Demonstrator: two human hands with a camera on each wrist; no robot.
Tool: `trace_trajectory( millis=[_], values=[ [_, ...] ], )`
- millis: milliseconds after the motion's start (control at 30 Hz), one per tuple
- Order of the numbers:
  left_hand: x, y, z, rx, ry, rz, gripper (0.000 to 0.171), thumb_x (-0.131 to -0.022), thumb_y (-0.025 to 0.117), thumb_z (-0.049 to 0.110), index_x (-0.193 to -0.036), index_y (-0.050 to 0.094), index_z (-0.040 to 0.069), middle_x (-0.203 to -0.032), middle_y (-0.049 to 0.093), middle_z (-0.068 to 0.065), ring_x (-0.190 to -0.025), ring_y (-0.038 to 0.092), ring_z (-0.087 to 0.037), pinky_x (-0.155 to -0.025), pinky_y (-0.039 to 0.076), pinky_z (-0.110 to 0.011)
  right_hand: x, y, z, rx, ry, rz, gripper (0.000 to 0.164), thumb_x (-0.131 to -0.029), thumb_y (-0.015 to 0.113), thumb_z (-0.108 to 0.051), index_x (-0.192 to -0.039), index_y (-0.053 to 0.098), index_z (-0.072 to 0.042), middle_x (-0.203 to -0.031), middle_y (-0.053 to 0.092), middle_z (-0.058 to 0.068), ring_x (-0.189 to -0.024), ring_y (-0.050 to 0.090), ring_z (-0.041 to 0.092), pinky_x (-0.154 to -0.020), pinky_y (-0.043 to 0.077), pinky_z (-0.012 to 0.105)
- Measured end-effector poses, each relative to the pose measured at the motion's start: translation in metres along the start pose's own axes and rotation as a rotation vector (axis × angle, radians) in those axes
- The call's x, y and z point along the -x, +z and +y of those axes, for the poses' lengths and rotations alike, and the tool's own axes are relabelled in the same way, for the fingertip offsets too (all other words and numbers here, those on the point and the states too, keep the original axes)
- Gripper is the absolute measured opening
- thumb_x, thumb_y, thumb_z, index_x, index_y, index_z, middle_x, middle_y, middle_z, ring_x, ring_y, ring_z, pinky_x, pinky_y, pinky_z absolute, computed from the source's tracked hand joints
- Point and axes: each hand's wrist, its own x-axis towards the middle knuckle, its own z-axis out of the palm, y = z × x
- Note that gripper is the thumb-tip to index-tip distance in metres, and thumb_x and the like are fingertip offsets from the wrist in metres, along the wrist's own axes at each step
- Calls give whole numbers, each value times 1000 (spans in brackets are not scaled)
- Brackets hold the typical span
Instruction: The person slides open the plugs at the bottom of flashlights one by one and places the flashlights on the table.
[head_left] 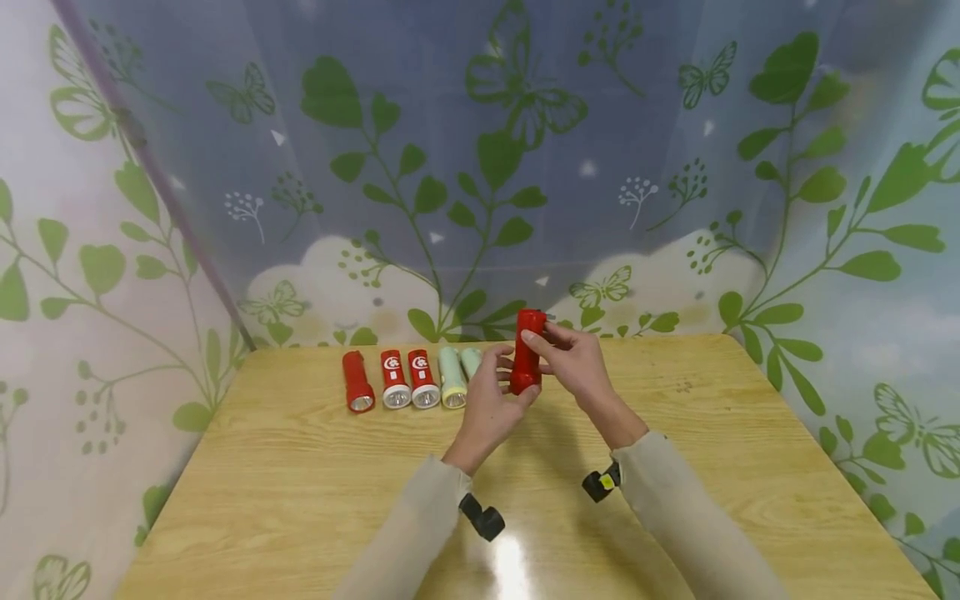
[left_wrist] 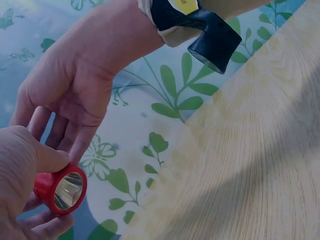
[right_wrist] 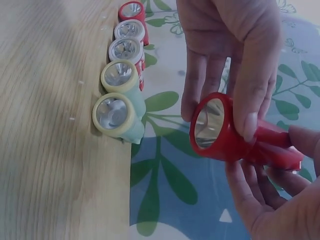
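Observation:
A red flashlight (head_left: pixel 528 353) is held up over the back of the table, its lens end lower than its tail in the head view. My left hand (head_left: pixel 492 402) grips it around the head, thumb pressed on the red casing beside the lens (left_wrist: pixel 69 191). Higher up, my right hand (head_left: pixel 576 364) pinches the body near the tail between thumb and fingers. In the right wrist view the flashlight (right_wrist: pixel 235 132) lies between both hands, its clear lens facing left.
Left of my hands, a row stands along the table's back: a plain red flashlight (head_left: pixel 357 382), two red-and-white flashlights (head_left: pixel 394 379) and two pale green flashlights (head_left: pixel 452 375), lenses toward me. A patterned curtain (head_left: pixel 480 167) hangs behind the wooden table (head_left: pixel 315 500).

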Motion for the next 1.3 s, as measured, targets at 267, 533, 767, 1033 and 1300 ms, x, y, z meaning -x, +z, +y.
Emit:
trace_trajectory(
  millis=[267, 533, 767, 1033, 1300],
  values=[
    [-2, 1, -2, 86, -80, -15, 59, -88, 78, 15, -140, 50, 10, -122, 65, -15, -110, 65, -29, -92, 60, -43, -8, -6, 8, 9, 26, -49, 60, -96, 70, -35, -148, 52, -11, -140, 62, 19, -123, 65, 35, -92, 60, 46],
    [-7, 5, -7, 96, -120, -58, 61, -91, 76, 24, -145, 52, 11, -125, 66, -15, -106, 69, -31, -90, 60, -42, -17, -10, 16, 11, 83, -47, 57, -99, 67, -31, -149, 50, -8, -140, 58, 19, -126, 61, 34, -94, 60, 44],
    [-17, 15, -14, 124, -161, -104, 61, -92, 75, 28, -145, 53, 8, -125, 67, -16, -106, 70, -29, -85, 61, -38, -24, -17, 26, 8, 137, -36, 58, -100, 64, -31, -149, 47, -5, -144, 54, 19, -130, 58, 34, -100, 57, 47],
    [-23, 24, -17, 138, -199, -116, 61, -93, 74, 30, -145, 52, 7, -126, 67, -17, -107, 72, -30, -84, 61, -38, -33, -22, 34, 3, 187, -25, 58, -101, 63, -32, -150, 46, -5, -149, 52, 18, -130, 57, 35, -105, 54, 50],
    [-23, 35, -25, 115, -173, -128, 60, -95, 72, 31, -144, 53, 2, -121, 69, -18, -102, 74, -29, -79, 62, -33, -37, -26, 47, 10, 247, -21, 58, -102, 61, -32, -150, 46, -4, -148, 51, 19, -127, 56, 33, -108, 51, 50]
  ],
)
